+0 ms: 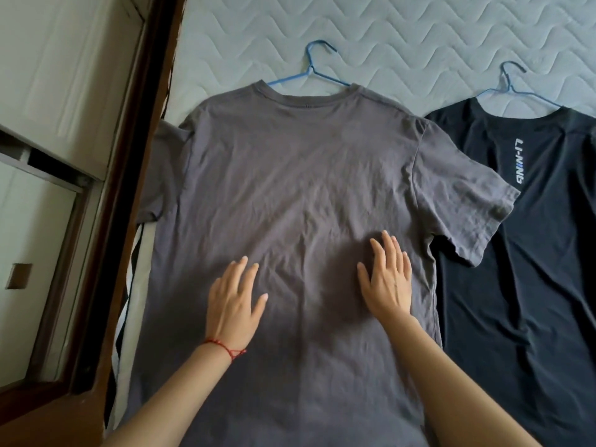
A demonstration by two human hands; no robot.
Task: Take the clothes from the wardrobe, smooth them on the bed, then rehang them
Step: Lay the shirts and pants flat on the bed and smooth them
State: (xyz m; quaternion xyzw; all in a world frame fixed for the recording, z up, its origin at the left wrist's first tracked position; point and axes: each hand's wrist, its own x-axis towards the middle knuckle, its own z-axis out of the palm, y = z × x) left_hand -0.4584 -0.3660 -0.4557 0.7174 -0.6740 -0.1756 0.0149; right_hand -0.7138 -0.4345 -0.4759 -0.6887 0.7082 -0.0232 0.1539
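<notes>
1. Head view, the key relation: the grey shirt [290, 175] lies flat on the bed [419, 43], directly under both hands. Its long axis runs from the collar at the far end to the hem, which passes out of view at the near edge beside the person's forearms. Most of the unsmoothed cloth lies ahead of the hands, toward the collar, with a creased stretch also between them.

2. Head view, the hands: the left hand [233, 304] rests flat on the shirt's middle, fingers straight and slightly spread, holding nothing; a red string circles its wrist. The right hand [388, 279] also lies flat with straight fingers, pressing the cloth and gripping nothing. It sits a little farther up the shirt than the left, so it is nearer the collar and the right sleeve.

3. Head view, orientation: the collar points away from the person, and a blue hanger [317, 72] is still inside the neck, its hook lying on the bed beyond it. The sleeves spread to either side; the right sleeve overlaps the black shirt [532, 237].

4. Head view, the rest: the black shirt lies just beside the grey one on its right, parallel to it, on its own hanger [512, 88]. A dark wooden frame [129, 188] borders the bed on the left.

5. Judgement: the smoothing step seems under way, and an outward or collar-ward sweep would suit the creases.
</notes>
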